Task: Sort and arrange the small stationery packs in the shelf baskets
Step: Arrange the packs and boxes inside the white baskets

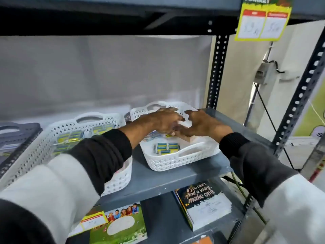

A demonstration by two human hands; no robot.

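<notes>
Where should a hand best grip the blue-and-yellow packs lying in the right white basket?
Probably from above, pinching the long edges of one blue-and-yellow pack: they lie flat in a tight cluster on the floor of the right basket, whose walls block any sideways approach.

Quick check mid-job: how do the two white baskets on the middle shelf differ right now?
The right white basket sits further back and holds only a few blue-and-yellow packs on a mostly bare floor; the left white basket reaches the shelf's front edge and looks fuller. Both hands, left hand and right hand, hover over the right basket; a sleeve crosses the left one. Both share the same perforated, handled design.
</notes>
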